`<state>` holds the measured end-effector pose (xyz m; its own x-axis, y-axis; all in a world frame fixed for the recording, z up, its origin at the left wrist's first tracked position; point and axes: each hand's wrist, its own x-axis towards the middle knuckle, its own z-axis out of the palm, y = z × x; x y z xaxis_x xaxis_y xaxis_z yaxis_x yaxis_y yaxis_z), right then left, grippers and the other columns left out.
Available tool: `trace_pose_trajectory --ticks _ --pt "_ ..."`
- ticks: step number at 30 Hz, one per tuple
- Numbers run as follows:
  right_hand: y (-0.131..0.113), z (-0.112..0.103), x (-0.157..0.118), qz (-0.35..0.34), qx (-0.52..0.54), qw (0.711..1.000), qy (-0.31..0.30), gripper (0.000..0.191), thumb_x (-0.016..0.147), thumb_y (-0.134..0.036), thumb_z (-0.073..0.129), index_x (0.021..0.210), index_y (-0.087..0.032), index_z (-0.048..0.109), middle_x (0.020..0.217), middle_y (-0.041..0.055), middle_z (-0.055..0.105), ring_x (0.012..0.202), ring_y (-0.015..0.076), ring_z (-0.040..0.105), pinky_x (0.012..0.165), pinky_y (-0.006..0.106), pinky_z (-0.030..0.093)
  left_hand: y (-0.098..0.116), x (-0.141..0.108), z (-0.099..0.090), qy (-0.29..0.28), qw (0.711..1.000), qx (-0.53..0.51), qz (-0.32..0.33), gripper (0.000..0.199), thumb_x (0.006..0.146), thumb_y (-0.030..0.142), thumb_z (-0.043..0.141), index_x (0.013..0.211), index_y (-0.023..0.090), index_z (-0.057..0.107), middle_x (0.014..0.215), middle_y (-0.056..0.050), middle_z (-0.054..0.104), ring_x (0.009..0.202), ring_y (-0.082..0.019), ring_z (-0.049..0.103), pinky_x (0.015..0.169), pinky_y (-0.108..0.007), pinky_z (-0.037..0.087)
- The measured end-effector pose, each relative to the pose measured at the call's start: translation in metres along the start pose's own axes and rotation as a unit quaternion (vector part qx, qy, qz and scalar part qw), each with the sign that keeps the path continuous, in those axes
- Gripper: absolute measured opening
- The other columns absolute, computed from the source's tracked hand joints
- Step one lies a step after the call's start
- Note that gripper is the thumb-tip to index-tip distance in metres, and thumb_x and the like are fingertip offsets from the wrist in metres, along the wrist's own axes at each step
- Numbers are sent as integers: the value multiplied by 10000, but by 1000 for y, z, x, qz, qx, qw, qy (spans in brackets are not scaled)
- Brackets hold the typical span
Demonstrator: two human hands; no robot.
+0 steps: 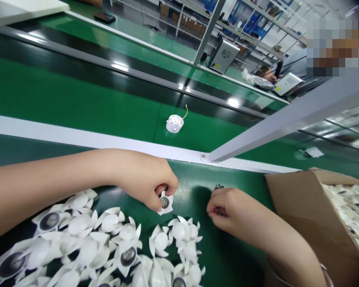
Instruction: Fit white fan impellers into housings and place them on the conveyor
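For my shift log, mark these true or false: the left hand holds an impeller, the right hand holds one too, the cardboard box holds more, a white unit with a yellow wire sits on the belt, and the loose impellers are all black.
Left hand holds a white plastic fan impeller: true.
Right hand holds one too: false, it pinches a small dark part.
Cardboard box holds more impellers: true.
White unit with yellow wire sits on the green conveyor belt: true.
Loose impellers all black: false, they are white with dark centres.

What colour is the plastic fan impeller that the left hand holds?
The impeller is white with a dark centre, best seen in the head view.
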<state>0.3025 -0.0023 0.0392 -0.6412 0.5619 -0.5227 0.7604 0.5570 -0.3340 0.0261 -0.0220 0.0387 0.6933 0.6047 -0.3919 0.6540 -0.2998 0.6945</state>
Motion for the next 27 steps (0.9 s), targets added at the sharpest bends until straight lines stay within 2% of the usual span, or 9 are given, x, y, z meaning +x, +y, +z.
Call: trace_pose_trajectory --ticks 7,10,12,14,17,21,24,27 --pt "-17 11 5 66 -135 988 28 191 684 -20 558 578 -177 579 699 -3 619 605 122 496 568 265 282 -2 3 -2 -13 1000 -10 -1 189 737 298 744 902 248 665 770 64 662 612 -91 551 488 -204 341" --pt "-22 16 6 84 -203 974 60 178 705 -33 564 596 -171 592 691 24 626 581 141 512 539 280 232 -4 5 -2 2 1000 -10 11 198 749 319 730 913 238 654 763 58 662 600 -91 548 488 -204 345" --pt "-20 17 6 71 -212 971 81 170 720 -43 563 610 -169 592 683 31 622 575 150 522 536 285 232 -6 7 -1 21 1000 -18 14 200 749 312 717 918 235 645 742 62 660 586 -89 548 487 -199 350" --pt "-16 15 8 39 -181 976 111 156 730 -56 561 630 -175 581 676 21 604 579 147 521 540 280 261 -9 10 1 45 998 -27 21 198 741 289 705 921 235 643 724 69 660 581 -86 551 493 -193 358" --pt "-16 10 13 -43 -42 980 189 119 747 -84 553 705 -192 578 705 -7 581 614 129 521 564 251 341 -14 15 5 74 996 -31 44 203 727 268 694 923 233 653 699 72 659 576 -88 556 508 -194 369" --pt "-31 16 27 -127 144 948 255 113 791 -109 547 748 -204 591 727 -23 573 632 102 518 579 207 405 -21 19 10 86 993 -32 71 207 707 262 701 910 239 669 669 84 648 570 -88 562 500 -199 371" --pt "-43 29 38 -139 178 936 268 116 795 -98 552 774 -200 605 749 -22 577 641 94 525 584 198 419 -24 21 12 101 991 -24 89 142 687 265 711 808 229 646 650 89 636 570 -87 560 491 -205 363" --pt "-48 38 44 -138 152 939 277 107 792 -98 555 773 -194 600 740 -20 564 638 97 519 574 205 414 -26 22 13 109 990 -18 93 138 671 262 722 740 217 611 628 93 624 565 -86 554 488 -212 355"
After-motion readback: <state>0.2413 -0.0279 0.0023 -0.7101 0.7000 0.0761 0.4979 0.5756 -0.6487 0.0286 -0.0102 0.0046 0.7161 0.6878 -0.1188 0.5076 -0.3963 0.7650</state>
